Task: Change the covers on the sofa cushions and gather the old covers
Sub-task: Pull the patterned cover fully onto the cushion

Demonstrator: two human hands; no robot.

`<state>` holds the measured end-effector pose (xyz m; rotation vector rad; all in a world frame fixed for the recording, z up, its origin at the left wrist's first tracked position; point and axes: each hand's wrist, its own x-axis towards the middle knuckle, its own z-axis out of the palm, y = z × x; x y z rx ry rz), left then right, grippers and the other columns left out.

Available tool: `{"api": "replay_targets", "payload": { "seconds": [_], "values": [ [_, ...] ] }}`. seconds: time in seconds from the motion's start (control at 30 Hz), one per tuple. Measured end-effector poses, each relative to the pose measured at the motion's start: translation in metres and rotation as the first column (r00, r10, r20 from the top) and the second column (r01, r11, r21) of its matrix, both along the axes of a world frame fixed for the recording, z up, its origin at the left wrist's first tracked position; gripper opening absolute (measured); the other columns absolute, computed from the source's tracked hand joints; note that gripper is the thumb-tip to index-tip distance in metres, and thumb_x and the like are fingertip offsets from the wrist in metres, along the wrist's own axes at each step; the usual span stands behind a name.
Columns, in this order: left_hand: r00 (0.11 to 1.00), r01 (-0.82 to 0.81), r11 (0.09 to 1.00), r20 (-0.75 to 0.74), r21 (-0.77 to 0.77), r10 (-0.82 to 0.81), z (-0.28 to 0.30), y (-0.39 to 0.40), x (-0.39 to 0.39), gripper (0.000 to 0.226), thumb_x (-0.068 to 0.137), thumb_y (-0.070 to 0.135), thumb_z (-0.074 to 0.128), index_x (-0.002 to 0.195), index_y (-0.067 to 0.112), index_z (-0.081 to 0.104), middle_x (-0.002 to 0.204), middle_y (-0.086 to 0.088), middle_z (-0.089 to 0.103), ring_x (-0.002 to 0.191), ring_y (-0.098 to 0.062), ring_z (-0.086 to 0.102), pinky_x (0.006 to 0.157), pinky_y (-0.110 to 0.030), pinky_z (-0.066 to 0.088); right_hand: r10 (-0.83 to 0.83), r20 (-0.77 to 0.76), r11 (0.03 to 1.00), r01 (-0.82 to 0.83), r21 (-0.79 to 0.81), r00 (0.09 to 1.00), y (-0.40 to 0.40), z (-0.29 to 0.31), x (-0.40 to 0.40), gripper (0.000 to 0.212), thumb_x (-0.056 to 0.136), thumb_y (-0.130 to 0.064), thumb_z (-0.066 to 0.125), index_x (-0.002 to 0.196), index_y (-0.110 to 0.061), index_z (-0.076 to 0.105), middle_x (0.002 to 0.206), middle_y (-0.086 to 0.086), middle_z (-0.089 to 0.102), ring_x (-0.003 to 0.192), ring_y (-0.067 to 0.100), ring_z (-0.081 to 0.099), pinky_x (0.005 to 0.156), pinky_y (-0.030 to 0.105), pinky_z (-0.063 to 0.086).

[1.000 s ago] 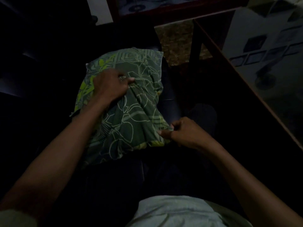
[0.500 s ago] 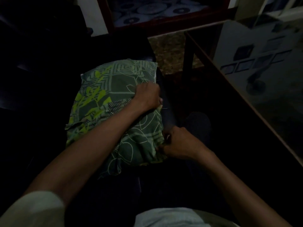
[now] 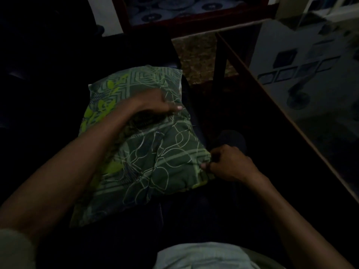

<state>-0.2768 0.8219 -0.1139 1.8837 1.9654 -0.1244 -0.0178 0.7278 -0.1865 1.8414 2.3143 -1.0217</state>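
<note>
The room is dim, and I am looking down at a cushion (image 3: 139, 144) that lies across my lap, on my dark trousers, with its far end toward the dark sofa seat in front of me. It wears a green cover printed with pale leaf outlines, lime leaves on its left side and a maze-like pattern of lines at the far end. The cloth is rumpled and creased across the middle.

My left hand (image 3: 155, 102) reaches over the cushion to its far right part. It rests on the cover with the fingers bent down into the fabric and one pale fingernail showing; it is blurred, so I cannot tell whether I am gripping a fold or only pressing on it.

My right hand (image 3: 227, 164) is at the near right corner of the cushion. Its fingers are curled, and thumb and fingertips pinch the edge of the cover there.

To my right runs a glass-topped table (image 3: 291, 121) with a wooden rim, its surface full of reflections. A patch of speckled carpet (image 3: 196, 55) shows past the cushion. At the bottom edge I see the hem of my light shirt (image 3: 204, 255).
</note>
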Motion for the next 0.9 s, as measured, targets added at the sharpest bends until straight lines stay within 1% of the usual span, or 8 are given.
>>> {"api": "replay_targets", "payload": {
  "seconds": [0.17,0.23,0.3,0.37,0.53,0.7,0.8,0.9],
  "values": [
    [0.991,-0.084,0.996,0.104,0.001,0.083,0.006,-0.038,-0.055,0.04,0.089,0.061,0.06,0.07,0.026,0.066,0.07,0.005,0.063,0.068,-0.014,0.059,0.07,-0.03,0.046,-0.048,0.051,0.995,0.044,0.085,0.998,0.007,-0.004,-0.02,0.047,0.086,-0.059,0.067,0.114,-0.022,0.067,0.118,0.005,0.068,0.111,0.029,0.064,0.079,0.034,0.04],
    [0.971,-0.194,0.959,0.183,0.209,0.156,-0.005,-0.041,-0.065,0.032,0.093,0.05,0.063,0.075,0.025,0.067,0.076,0.0,0.065,0.07,-0.014,0.059,0.068,-0.029,0.045,-0.02,0.075,0.997,0.014,0.081,0.997,0.006,-0.004,-0.024,0.048,0.085,-0.057,0.068,0.118,-0.022,0.067,0.12,0.006,0.067,0.112,0.03,0.064,0.078,0.034,0.04],
    [0.938,-0.335,0.827,0.244,0.45,0.247,-0.016,-0.037,-0.074,0.031,0.095,0.043,0.065,0.076,0.019,0.066,0.071,-0.004,0.063,0.062,-0.018,0.057,0.06,-0.031,0.044,0.013,0.111,0.997,-0.022,0.073,0.994,0.005,-0.002,-0.021,0.05,0.083,-0.057,0.068,0.121,-0.024,0.067,0.122,0.005,0.068,0.114,0.03,0.064,0.078,0.034,0.041],
    [0.928,-0.373,0.748,0.235,0.549,0.29,-0.026,-0.03,-0.08,0.032,0.093,0.044,0.066,0.076,0.017,0.067,0.065,-0.003,0.062,0.06,-0.023,0.059,0.058,-0.034,0.045,0.006,0.134,0.997,-0.016,0.071,0.991,0.004,0.001,-0.018,0.049,0.083,-0.058,0.067,0.12,-0.025,0.067,0.122,0.004,0.068,0.113,0.029,0.065,0.078,0.033,0.041],
    [0.948,-0.319,0.777,0.176,0.542,0.266,-0.043,-0.028,-0.07,0.041,0.091,0.059,0.06,0.076,0.021,0.066,0.068,0.0,0.061,0.066,-0.025,0.059,0.061,-0.032,0.044,-0.035,0.124,0.997,0.027,0.066,0.992,0.003,0.002,-0.023,0.045,0.085,-0.054,0.068,0.112,-0.018,0.068,0.115,0.005,0.07,0.108,0.029,0.066,0.08,0.035,0.043],
    [0.951,-0.27,0.915,0.234,0.299,0.204,-0.028,-0.048,-0.106,0.065,0.076,0.083,0.057,0.074,0.019,0.069,0.065,0.0,0.069,0.062,-0.018,0.067,0.066,-0.031,0.053,-0.161,-0.088,0.985,0.166,0.049,0.983,0.003,0.003,-0.032,0.047,0.088,-0.062,0.065,0.112,-0.021,0.067,0.113,0.001,0.07,0.11,0.026,0.065,0.086,0.037,0.047],
    [0.961,-0.222,0.948,0.213,0.228,0.174,-0.022,-0.059,-0.115,0.054,0.074,0.073,0.06,0.068,0.02,0.069,0.06,0.005,0.065,0.06,-0.011,0.064,0.059,-0.025,0.042,-0.211,-0.234,0.966,0.239,0.096,0.949,0.008,0.003,-0.049,0.038,0.094,-0.056,0.062,0.115,-0.024,0.067,0.116,-0.001,0.07,0.112,0.024,0.064,0.089,0.038,0.049],
    [0.931,-0.316,0.892,0.285,0.323,0.226,-0.026,-0.064,-0.126,0.041,0.086,0.059,0.067,0.078,0.02,0.076,0.068,0.004,0.068,0.067,-0.016,0.064,0.064,-0.03,0.048,-0.24,-0.288,0.955,0.278,0.098,0.927,0.018,-0.004,-0.066,0.036,0.095,-0.048,0.064,0.123,-0.024,0.061,0.123,0.0,0.067,0.117,0.025,0.061,0.091,0.038,0.047]
  ]
}}
